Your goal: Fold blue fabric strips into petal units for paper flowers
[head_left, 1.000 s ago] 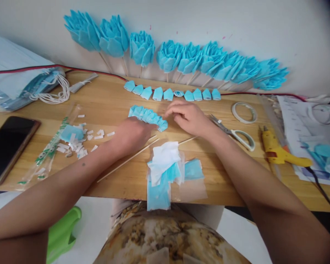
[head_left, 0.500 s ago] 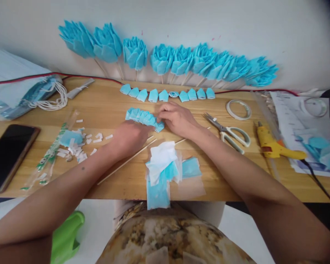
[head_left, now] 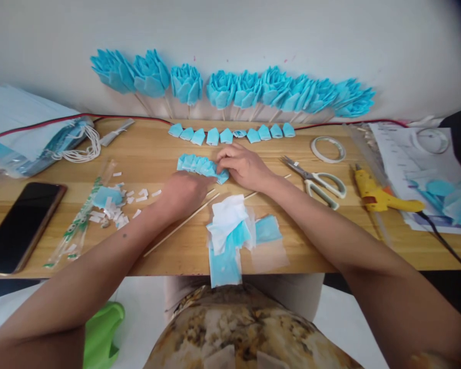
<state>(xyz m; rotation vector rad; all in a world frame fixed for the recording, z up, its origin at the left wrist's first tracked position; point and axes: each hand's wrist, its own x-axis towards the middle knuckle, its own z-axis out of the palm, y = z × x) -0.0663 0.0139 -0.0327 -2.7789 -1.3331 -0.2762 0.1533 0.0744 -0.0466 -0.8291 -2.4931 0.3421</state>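
Observation:
A short overlapping row of folded blue fabric petals (head_left: 194,164) lies on the wooden table between my hands. My left hand (head_left: 185,193) rests just in front of it, fingers curled, the index finger reaching to the right end petal (head_left: 223,177). What lies under its curled fingers is hidden. From the right, my right hand (head_left: 245,166) closes thumb and forefinger on that same end petal. Behind, a line of separate folded petals (head_left: 212,137) spans the table. Thin wooden sticks (head_left: 180,225) lie beside and under my wrists.
Blue fabric flowers on sticks (head_left: 186,84) lean against the wall. White-handled scissors (head_left: 311,179), a tape roll (head_left: 343,154) and a yellow glue gun (head_left: 384,199) lie right. Blue and white fabric pieces (head_left: 226,266) overhang the front edge. A phone (head_left: 21,225) and paper scraps (head_left: 119,219) are left.
The camera view has shifted slightly. Both hands stay at the right end of the petal row, with hardly any visible movement of the fingers.

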